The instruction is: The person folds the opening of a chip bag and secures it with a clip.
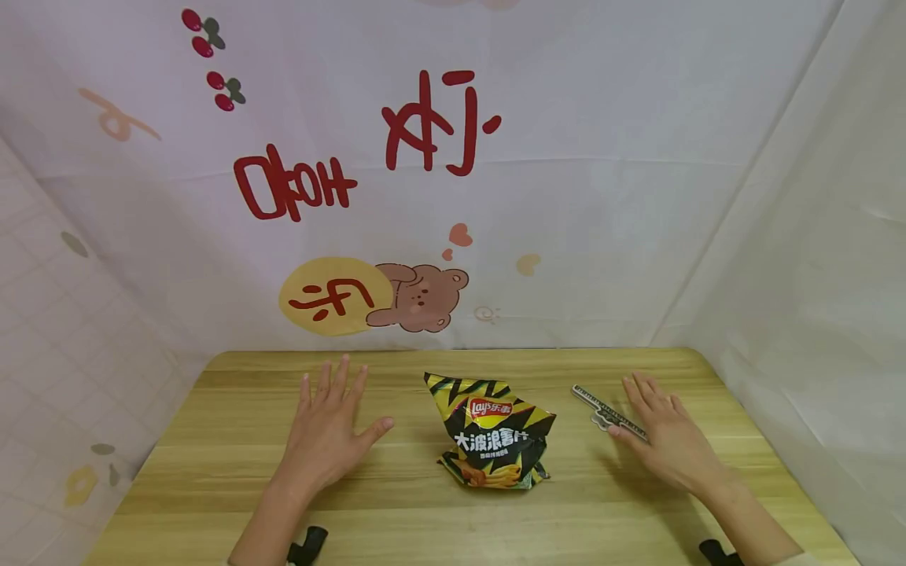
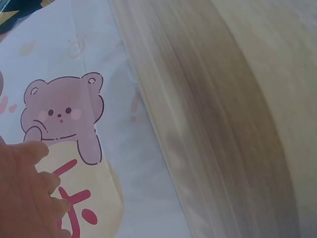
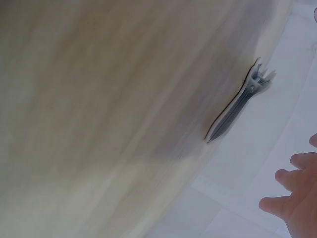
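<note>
Chip bag (image 1: 497,436): sits on the surface (image 1: 212,456) between the two grips, apart from both; its lettering faces the person, apparently for easy reach from either side
Top edge of bag: slants down rightward, probably because the film is folded or crumpled
Left grip (image 1: 327,440): fingers spread, thumb out toward the bag, holding nothing
Ruled clip (image 1: 612,414): lies slantwise right of the bag, seemingly laid there to suit the right side
Right grip (image 1: 668,439): fingers extended, pinching nothing; the thumb overlaps the clip's near end in the head view, so contact cannot be told
Printed cloth (image 1: 602,196): hangs behind, presumably as a screen
</note>
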Demonstrator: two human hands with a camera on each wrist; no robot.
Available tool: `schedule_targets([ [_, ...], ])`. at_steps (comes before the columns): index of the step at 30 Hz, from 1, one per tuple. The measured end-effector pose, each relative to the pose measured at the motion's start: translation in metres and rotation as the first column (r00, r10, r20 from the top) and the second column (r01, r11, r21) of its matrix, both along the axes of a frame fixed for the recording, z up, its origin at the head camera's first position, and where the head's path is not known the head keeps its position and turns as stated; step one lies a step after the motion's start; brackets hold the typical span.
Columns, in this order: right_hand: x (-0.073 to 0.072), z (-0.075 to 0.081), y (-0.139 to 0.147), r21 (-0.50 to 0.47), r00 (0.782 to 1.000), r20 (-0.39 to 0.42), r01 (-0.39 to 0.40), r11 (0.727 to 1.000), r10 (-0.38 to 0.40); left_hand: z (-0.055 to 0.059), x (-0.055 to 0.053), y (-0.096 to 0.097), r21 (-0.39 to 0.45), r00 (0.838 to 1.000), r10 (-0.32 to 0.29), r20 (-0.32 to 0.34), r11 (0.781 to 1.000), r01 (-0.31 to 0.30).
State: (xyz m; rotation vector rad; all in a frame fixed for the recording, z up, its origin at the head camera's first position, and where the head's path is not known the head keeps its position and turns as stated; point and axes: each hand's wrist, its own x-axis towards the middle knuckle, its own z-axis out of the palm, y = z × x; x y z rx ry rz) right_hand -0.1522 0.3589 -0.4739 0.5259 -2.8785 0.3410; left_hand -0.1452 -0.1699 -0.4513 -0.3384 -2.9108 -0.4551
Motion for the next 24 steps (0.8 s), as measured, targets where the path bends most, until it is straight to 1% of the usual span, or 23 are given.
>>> schedule_targets([
  [9,0.005,0.005,-0.010,0.003,1.000,-0.007,-0.006,1.000,0.006,0.003,-0.001,0.006,0.001,1.000,-0.012,-0.026,1.000,0.012],
  [17,0.011,0.014,-0.022,-0.024,0.999,-0.033,-0.029,0.999,0.028,0.006,-0.002,0.013,0.015,0.999,-0.016,-0.044,1.000,0.017],
  [21,0.012,0.015,-0.027,-0.029,0.999,-0.033,-0.028,0.999,0.027,0.008,-0.002,0.017,0.020,0.998,-0.020,-0.055,1.000,0.021],
  [24,0.013,0.015,-0.030,-0.029,0.999,-0.034,-0.022,0.999,0.021,0.010,-0.002,0.020,0.025,0.997,-0.029,-0.074,0.999,0.031],
])
